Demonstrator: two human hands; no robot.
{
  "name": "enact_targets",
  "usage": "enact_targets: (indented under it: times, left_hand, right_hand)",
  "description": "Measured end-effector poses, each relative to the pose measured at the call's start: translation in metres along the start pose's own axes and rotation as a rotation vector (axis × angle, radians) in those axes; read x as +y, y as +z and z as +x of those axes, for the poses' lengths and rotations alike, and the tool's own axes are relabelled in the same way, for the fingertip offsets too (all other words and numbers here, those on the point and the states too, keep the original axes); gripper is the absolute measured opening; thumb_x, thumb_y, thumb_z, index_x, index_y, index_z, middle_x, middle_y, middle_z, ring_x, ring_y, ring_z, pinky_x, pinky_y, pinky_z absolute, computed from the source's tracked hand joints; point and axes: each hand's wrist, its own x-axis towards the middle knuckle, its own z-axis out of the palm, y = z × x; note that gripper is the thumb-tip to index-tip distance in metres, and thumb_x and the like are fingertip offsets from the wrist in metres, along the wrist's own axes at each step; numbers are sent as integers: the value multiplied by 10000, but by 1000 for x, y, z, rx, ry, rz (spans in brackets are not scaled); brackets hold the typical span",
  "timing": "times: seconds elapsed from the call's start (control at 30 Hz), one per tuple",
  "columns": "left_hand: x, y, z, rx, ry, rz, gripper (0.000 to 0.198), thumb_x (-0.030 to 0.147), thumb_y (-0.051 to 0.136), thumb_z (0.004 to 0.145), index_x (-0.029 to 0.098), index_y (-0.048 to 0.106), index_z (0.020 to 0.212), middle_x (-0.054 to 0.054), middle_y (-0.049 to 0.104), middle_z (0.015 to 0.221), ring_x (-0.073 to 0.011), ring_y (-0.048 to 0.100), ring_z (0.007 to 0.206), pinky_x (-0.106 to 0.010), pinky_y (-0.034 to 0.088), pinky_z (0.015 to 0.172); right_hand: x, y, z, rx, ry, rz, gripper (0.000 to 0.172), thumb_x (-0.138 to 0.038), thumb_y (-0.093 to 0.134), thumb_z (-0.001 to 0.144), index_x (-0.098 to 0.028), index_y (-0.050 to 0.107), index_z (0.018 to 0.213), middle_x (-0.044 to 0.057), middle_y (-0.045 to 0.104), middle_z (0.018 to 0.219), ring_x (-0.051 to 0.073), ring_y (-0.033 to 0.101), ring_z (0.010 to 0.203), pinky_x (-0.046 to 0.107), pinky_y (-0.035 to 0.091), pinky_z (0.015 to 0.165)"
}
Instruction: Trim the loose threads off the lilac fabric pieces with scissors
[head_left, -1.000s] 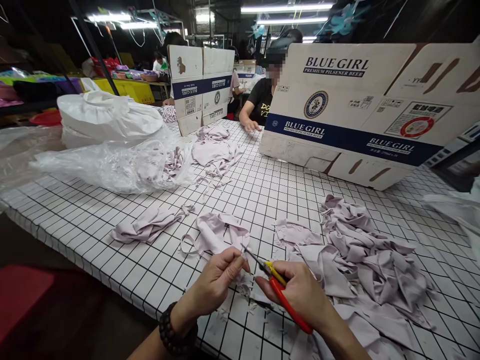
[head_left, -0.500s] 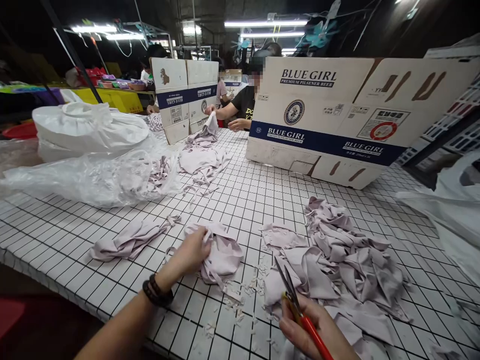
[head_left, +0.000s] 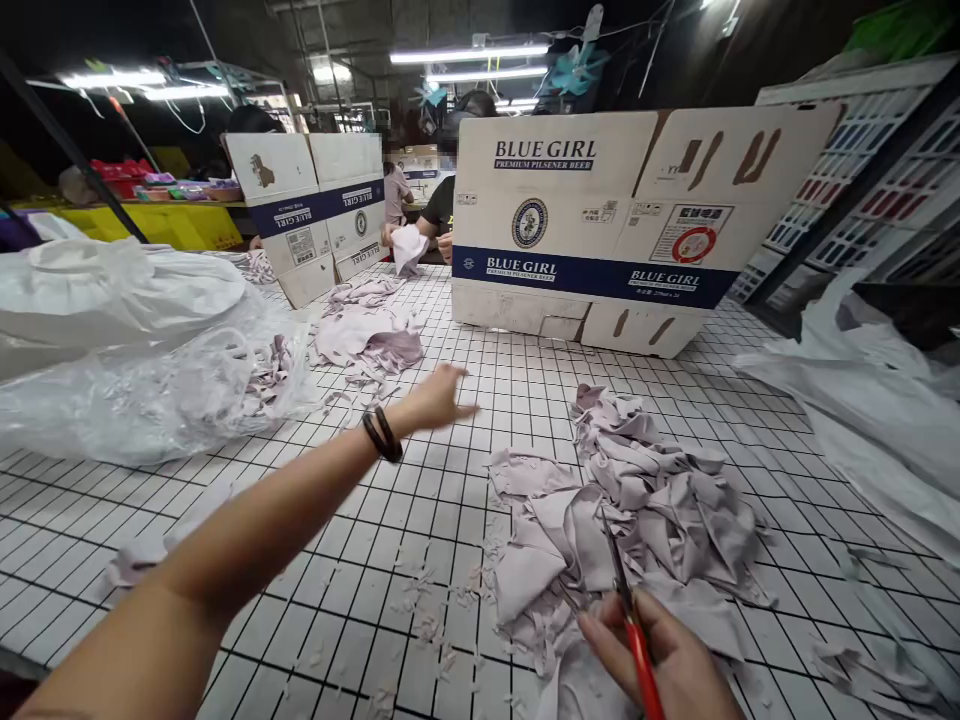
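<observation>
My left hand [head_left: 439, 400] is stretched out over the middle of the checked table, its thumb and fingers apart and nothing in them. At the lower right my right hand [head_left: 671, 655] holds a pair of scissors [head_left: 639, 645] with red handles, blades pointing away from me and spread apart. Below and beyond the blades lies a loose pile of pale mauve fabric pieces [head_left: 675, 500]. A second heap of the same fabric [head_left: 367, 335] lies farther off, left of my left hand. Another fabric piece [head_left: 131, 562] at the left is partly hidden by my left arm.
Small fabric clippings [head_left: 427, 625] are scattered on the table [head_left: 352, 560]. Cartons stand at the back, a large one [head_left: 570, 220] and a smaller one [head_left: 300, 220]. A clear plastic bag [head_left: 172, 395] lies left, white plastic [head_left: 862, 370] right. Behind the cartons, a co-worker's hand holds fabric [head_left: 409, 248].
My left hand has let go of the fabric piece and reached forward. That piece is gone from its former spot. The scissor blades have spread wider. The view has turned right.
</observation>
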Motion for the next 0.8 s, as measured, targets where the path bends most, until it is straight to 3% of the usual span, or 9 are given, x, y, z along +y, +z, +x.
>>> enact_targets:
  times: [0.1,0.13,0.2,0.27,0.33,0.5,0.67,0.73,0.8]
  left_hand:
    - [21,73,-26,-181,186,-23,531,338,832,612,204,651,1093,-82,625,1123,-258,628,963,-341,512,831]
    - [24,88,-31,-195,213,-22,408,300,800,644,193,672,1016,-87,639,1082,-263,626,961,-346,503,831]
    - [26,101,-37,-184,226,-18,169,213,693,728,171,676,890,-101,658,1008,-268,627,941,-355,491,813]
    - [19,93,-40,-144,197,-20,94,162,592,780,167,656,848,-99,673,940,-255,636,884,-343,488,756]
    - [5,72,-47,-87,148,-30,104,182,551,810,171,635,870,-84,682,897,-238,640,829,-323,483,698]
    - [-38,27,-102,67,3,-23,133,217,478,860,175,600,890,-73,679,860,-230,626,787,-327,466,678]
    - [-70,28,-152,88,-109,-30,148,211,485,856,175,625,822,-79,684,829,-246,640,781,-354,482,702]
    - [-74,34,-164,88,-133,-50,139,243,523,852,183,647,851,-77,684,880,-250,650,832,-360,501,738]
    - [-72,38,-173,120,-151,-58,184,260,589,815,192,652,974,-96,654,1056,-275,624,991,-392,502,833]
  right_hand:
    - [-10,7,21,354,-131,-257,303,-508,693,682,-261,526,734,10,618,635,208,565,561,284,418,499]
    - [-14,10,29,376,-172,-308,283,-467,701,663,-258,519,720,20,629,661,214,571,578,285,412,502]
    - [-21,15,43,300,-219,-331,176,-368,654,668,-245,528,679,26,644,686,215,585,620,287,423,541]
    - [-25,12,52,215,-238,-305,108,-334,578,704,-232,551,682,14,640,653,195,582,588,278,429,539]
    - [-26,0,56,198,-237,-241,156,-372,528,758,-222,566,740,-5,620,607,171,559,516,258,417,485]
    - [-19,-35,56,200,-177,-62,212,-382,649,688,-210,571,783,-33,571,545,164,537,500,248,424,460]
    - [-10,-27,47,37,-119,-101,238,-366,656,641,-202,625,810,7,650,614,208,597,568,288,458,530]
    - [-8,-23,43,66,-78,-188,252,-372,625,660,-210,641,852,21,676,662,234,629,629,298,462,558]
    - [-8,-24,39,189,-19,-324,226,-382,593,692,-224,635,848,27,668,659,244,626,621,298,432,524]
